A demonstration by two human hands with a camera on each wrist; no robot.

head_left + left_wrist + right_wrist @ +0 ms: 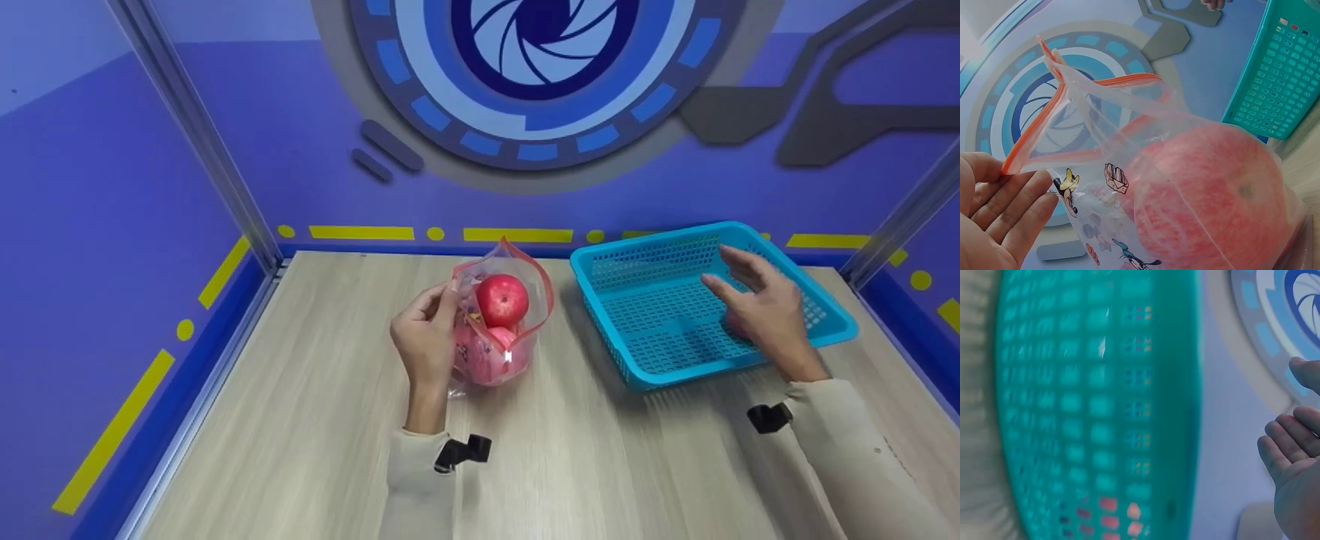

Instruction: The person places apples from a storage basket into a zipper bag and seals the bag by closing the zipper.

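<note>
My left hand (427,337) pinches the orange-red zip edge of a clear plastic zip bag (538,296), whose mouth is spread. In the bag's opening sits a red apple (502,300); more pinkish-red fruit (487,364) lies beneath it. The left wrist view shows an apple (1207,197) through the film, with cartoon prints beside it. Over the right part of a blue-green plastic basket (637,379), my right hand (769,307) hovers, fingers spread and nothing between them. A reddish round item (735,324) in the basket is mostly hidden behind that hand.
The basket stands right of the bag on a light wood-look table (322,420). A blue-purple printed wall (300,150) rises behind, and a side panel (90,262) with a metal frame post borders the left.
</note>
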